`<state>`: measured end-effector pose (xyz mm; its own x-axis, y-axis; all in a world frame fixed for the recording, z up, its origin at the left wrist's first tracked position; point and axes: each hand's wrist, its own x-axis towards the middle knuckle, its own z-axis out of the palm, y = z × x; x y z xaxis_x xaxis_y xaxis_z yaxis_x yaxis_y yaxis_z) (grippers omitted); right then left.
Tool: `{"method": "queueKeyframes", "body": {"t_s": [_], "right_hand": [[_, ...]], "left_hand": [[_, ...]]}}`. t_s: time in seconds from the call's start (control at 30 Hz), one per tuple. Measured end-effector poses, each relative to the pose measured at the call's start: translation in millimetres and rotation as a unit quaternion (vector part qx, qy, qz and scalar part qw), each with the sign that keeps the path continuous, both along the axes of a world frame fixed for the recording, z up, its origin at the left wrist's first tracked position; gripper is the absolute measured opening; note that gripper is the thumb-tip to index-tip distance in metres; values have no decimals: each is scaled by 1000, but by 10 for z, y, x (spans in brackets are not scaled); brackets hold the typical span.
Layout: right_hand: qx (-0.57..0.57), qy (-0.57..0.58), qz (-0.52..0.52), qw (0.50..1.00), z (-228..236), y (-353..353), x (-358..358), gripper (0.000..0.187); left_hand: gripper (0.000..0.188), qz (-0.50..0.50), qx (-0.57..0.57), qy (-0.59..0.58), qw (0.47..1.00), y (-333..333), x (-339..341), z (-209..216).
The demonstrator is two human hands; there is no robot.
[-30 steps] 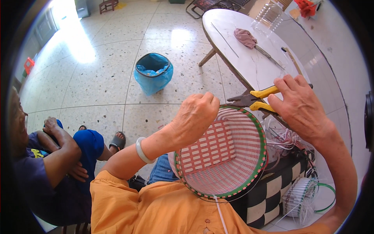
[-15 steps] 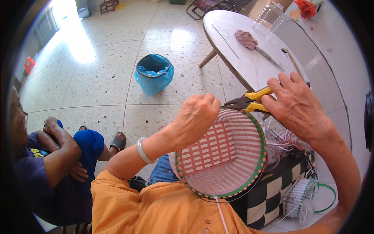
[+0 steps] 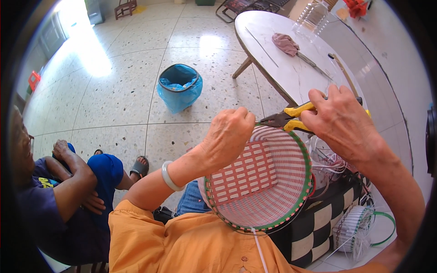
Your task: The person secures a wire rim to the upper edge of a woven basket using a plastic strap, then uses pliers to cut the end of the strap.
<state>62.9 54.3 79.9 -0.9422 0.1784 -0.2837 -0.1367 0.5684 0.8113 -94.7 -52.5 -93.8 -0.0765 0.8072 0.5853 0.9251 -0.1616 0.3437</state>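
Note:
A round woven basket (image 3: 250, 182) in pink and white, with a green-bound rim, sits tilted against my body with its mouth facing up. My left hand (image 3: 231, 132) is closed at the far rim, and a bit of green shows at its fingertips. The fingers' undersides are hidden. My right hand (image 3: 339, 116) grips pliers (image 3: 296, 116) with yellow handles. Their dark jaws point left over the rim, right beside my left fingertips. Whether the jaws bite on the rim strip is too small to tell. A pale strip (image 3: 259, 249) hangs from the near rim.
A white oval table (image 3: 259, 32) at the far right holds a pink cloth (image 3: 286, 44). A blue-lined bin (image 3: 180, 93) stands ahead. At left sits another person (image 3: 68, 195). Right of me are a checkered stool (image 3: 314, 227), loose strips (image 3: 325, 159) and a smaller basket (image 3: 353, 230).
The pliers and my right hand have shifted slightly left, bringing the jaws nearer my left fingertips. My left hand and the basket stay nearly in place.

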Motion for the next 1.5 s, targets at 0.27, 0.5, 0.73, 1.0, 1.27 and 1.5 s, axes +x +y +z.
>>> {"method": "queueKeyframes", "body": {"t_s": [0.27,0.5,0.73,1.0,1.27,1.5], "right_hand": [[-7,-13,-40,999,18,-48,-51,9],[-15,-5,-48,999,16,-43,-56,10],[-58,42,39,997,46,166,73,8],[-239,210,-222,921,-38,633,483,20],[-342,374,-356,785,-832,1627,851,40],[-316,424,-336,779,-1248,2001,788,41]], "left_hand": [[3,14,-1,-15,1000,0,9,-2],[2,23,-13,-30,999,-1,14,-6],[3,21,-20,-43,999,3,9,4],[6,9,-7,-23,1000,-19,-60,-32],[7,-8,-7,-9,1000,-21,-39,24],[8,-15,-22,11,1000,-18,-31,44]]}}
